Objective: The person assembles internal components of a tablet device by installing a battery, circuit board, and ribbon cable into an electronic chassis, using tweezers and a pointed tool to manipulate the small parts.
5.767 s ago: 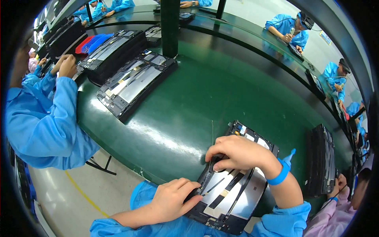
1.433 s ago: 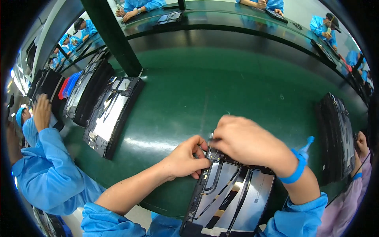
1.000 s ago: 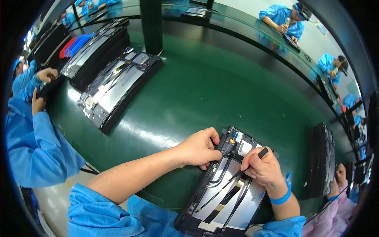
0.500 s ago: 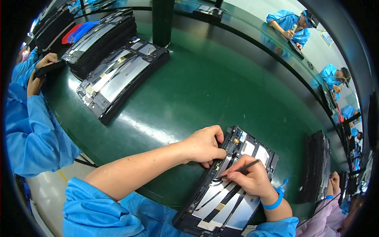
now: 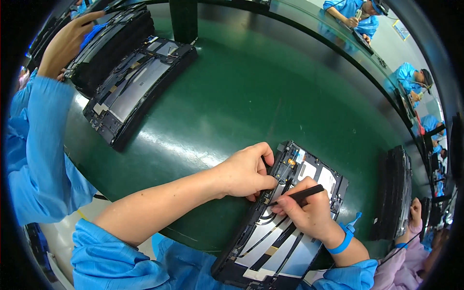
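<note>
In front of me on the green table (image 5: 232, 92) lies an opened tablet-like device (image 5: 263, 251) in a black frame, with silver plates and dark flat cables showing. My left hand (image 5: 244, 171) grips its upper left edge, thumb and index finger bent over the rim. The other fingers are partly hidden beneath. My right hand (image 5: 307, 215) is closed in a pinch on a slim black pointed tool (image 5: 309, 193). The tool slants down left over the device, its tip close to the small parts along the left edge, near my left thumb. Whether the tip touches them I cannot tell.
A similar opened device (image 5: 140, 92) lies far left beside a stack of dark devices (image 5: 111, 53), where a co-worker's hand (image 5: 67, 43) reaches. Another dark stack (image 5: 394, 193) stands at the right, near a person in a pink sleeve (image 5: 401, 261). A dark post (image 5: 183, 21) rises behind.
The black tool has turned in my right hand and shows a broader back end. My left hand stays at the edge. The co-worker's hand at the left has risen over the stack.
</note>
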Demonstrator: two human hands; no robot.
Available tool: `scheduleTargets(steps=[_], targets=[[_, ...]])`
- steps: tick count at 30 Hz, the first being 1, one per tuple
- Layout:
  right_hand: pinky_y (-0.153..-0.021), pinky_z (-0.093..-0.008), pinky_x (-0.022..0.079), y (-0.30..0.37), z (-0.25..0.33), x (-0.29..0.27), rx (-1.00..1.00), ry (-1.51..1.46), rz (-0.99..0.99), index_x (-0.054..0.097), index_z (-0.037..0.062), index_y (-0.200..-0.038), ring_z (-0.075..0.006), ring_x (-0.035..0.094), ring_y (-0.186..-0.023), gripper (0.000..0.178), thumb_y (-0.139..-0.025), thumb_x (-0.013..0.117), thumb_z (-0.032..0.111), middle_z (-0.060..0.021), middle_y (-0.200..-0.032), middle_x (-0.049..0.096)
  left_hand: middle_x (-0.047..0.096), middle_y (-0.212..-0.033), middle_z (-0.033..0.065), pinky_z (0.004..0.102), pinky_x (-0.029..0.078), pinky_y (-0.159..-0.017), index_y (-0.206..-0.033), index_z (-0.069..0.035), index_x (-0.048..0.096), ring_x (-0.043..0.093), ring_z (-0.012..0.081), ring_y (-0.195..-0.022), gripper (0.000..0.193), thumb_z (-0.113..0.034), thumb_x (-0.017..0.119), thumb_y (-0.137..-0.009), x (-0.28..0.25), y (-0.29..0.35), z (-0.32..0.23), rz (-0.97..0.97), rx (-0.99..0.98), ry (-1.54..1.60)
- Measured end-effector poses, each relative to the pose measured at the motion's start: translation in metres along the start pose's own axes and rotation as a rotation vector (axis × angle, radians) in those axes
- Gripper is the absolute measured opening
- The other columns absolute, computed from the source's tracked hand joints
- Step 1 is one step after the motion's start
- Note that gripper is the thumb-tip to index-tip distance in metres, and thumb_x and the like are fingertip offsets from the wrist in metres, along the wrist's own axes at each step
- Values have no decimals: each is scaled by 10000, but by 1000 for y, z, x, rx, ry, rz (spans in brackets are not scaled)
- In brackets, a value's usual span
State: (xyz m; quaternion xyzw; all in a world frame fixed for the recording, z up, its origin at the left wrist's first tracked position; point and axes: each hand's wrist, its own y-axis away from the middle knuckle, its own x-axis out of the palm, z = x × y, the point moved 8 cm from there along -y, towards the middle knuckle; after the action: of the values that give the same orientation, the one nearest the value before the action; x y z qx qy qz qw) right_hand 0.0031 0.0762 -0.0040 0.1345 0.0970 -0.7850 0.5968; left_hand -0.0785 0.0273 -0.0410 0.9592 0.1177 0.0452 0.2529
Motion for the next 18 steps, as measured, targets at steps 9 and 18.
scheduleTargets(steps=[9,18], targets=[[-537,-236,479,-2,1,-17,58,-195,-279,395,-14,-754,-144,574,-603,110,-765,488,43,-129,-678,554,467,-630,50,216,432,-396,-877,-7,351,505,104,-498,318,-81,581,-672,1,-2,0,1,97,-1],[-567,-277,426,-43,39,-21,24,429,251,469,18,-894,-205,540,-591,152,-759,447,85,-126,-664,538,478,-628,84,248,436,-413,-883,26,359,515,144,-489,316,-89,542,-653,-2,4,0,-31,113,-48]])
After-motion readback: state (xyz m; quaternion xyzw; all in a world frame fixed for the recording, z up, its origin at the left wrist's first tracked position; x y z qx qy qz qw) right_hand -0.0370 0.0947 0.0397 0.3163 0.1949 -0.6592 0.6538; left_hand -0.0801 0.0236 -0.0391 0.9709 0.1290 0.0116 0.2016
